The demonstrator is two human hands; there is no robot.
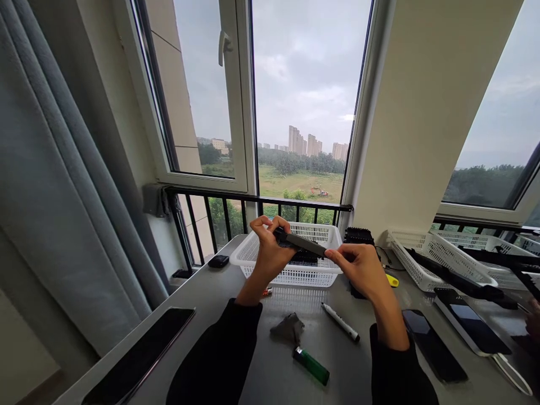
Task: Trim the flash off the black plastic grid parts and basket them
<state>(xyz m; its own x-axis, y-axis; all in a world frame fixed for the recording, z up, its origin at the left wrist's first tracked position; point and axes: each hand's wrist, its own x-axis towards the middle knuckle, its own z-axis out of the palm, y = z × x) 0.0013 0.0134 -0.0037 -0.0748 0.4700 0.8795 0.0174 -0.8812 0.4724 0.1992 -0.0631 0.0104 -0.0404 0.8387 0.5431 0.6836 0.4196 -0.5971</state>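
Observation:
Between my two hands a dark grey, flat bar-shaped part [306, 244] is held up, tilted down to the right. My left hand [272, 250] grips its left end, thumb and fingers closed round it. The right end is pinched by my right hand [358, 265]. Just behind and below the part stands a white plastic basket [291, 277] with black pieces inside. Nearer to me on the grey table [236, 360] lie a crumpled grey cloth [288, 328], a green lighter [311, 365] and a white marker [341, 322]. What exactly the bar is, I cannot make out.
Phones [435, 344] lie at the right, and a larger dark tablet-like device [143, 354] at the left edge. More white baskets [439, 261] with long black parts stand at the right. A yellow-handled item [392, 280] sits beyond my right wrist. Another person's hand [534, 320] shows at the far right.

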